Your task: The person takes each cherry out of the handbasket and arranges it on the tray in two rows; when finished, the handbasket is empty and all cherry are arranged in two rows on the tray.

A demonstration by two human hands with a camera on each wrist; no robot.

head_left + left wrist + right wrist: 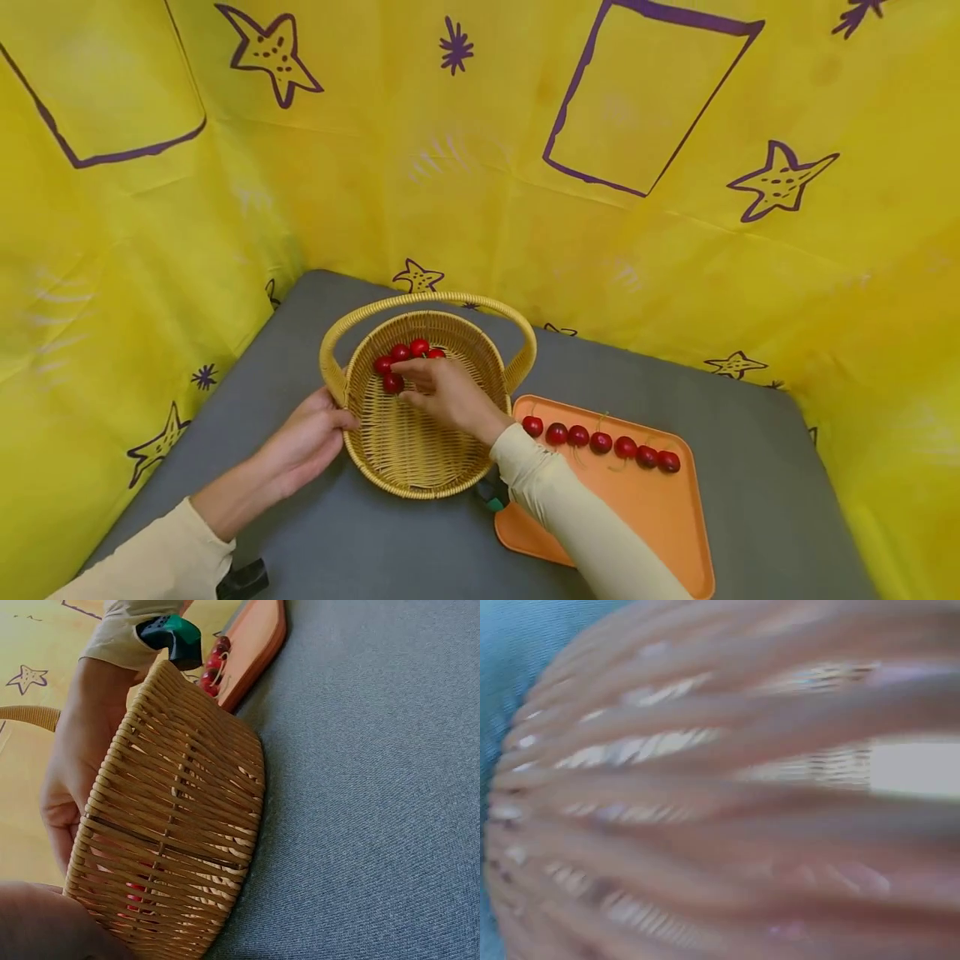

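A round wicker basket point(420, 458) with an arched handle point(450, 297) stands on the grey table. My left hand point(318, 429) grips its left rim near the handle's base, thumb over the edge. Inside, toward the back left, lie several red cherries point(401, 352). My right hand point(450, 396) reaches over the right rim into the basket, its fingertips and thumb apart beside the nearest cherry point(393, 383). In the left wrist view, the woven side of the basket point(172, 787) hides most of the right hand point(71, 776). Blurred basket weave point(667, 787) fills the right wrist view.
An orange tray point(660, 521) lies right of the basket, partly under the right forearm. Several cherries with stems point(601, 442) line its far side in a row. Yellow cloth walls point(480, 217) with purple drawings rise behind the grey table point(360, 550) and at its sides.
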